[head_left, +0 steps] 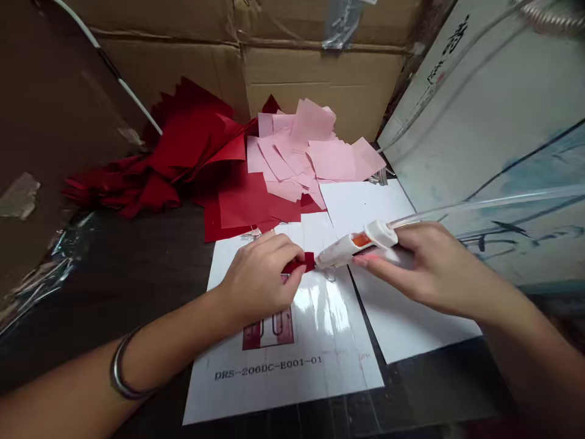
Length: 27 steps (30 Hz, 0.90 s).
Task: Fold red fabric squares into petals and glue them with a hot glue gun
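Note:
Between the thumb and fingers of my left hand is pinched a small dark red fabric piece, its end sticking out to the right. My right hand grips a white hot glue gun with an orange patch on its side; a clear glue stick runs out of its back. The nozzle points left and is at the red piece's end; whether they touch I cannot tell. Below both lies a glossy printed sheet with a picture partly covered by my left hand. A paper clip shows under the nozzle.
Red fabric squares are heaped at the back left, pink squares at the back middle. A blank white sheet lies to the right. Cardboard walls stand behind, and a marked white panel rises on the right.

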Each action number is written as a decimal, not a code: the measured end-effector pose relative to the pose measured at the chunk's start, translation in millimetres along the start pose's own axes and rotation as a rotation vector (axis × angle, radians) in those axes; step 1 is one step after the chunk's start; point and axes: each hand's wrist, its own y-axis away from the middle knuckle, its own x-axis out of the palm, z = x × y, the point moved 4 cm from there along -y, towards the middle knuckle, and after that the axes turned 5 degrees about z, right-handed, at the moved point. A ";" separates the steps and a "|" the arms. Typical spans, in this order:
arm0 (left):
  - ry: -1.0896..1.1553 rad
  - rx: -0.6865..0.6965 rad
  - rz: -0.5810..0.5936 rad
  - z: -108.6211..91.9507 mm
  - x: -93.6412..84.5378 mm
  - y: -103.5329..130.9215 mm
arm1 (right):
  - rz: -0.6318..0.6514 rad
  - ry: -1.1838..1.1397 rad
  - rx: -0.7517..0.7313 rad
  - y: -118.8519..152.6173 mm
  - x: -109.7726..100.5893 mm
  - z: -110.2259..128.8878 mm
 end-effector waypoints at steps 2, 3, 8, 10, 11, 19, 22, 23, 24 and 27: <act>0.000 0.002 -0.003 -0.6 0.2 -1.0 | -0.002 0.000 0.002 1.0 0.7 0.0; 0.001 0.003 -0.005 -0.8 0.3 -1.4 | 0.000 -0.001 0.002 1.4 1.1 0.0; 0.012 0.005 -0.016 -0.5 0.6 -1.9 | 0.030 -0.019 -0.013 2.4 2.6 0.9; 0.016 0.002 -0.013 -0.4 0.9 -1.9 | 0.023 -0.028 -0.017 2.5 2.0 1.4; 0.016 0.000 -0.011 -0.3 1.1 -2.0 | 0.016 -0.033 -0.021 2.5 1.6 1.9; 0.010 0.002 -0.003 0.0 0.8 -2.3 | -0.088 -0.004 -0.018 0.7 -0.6 3.4; 0.008 0.003 0.001 0.0 0.7 -1.8 | -0.117 0.019 -0.021 0.7 0.2 3.5; 0.008 0.005 0.000 -0.1 0.6 -1.6 | -0.115 0.022 -0.024 0.9 0.6 3.6; 0.010 0.007 -0.002 -0.3 0.5 -1.5 | -0.109 0.021 -0.023 1.3 1.0 3.8; 0.014 0.012 -0.009 -0.8 0.2 -1.8 | -0.076 0.015 -0.023 2.4 1.8 5.2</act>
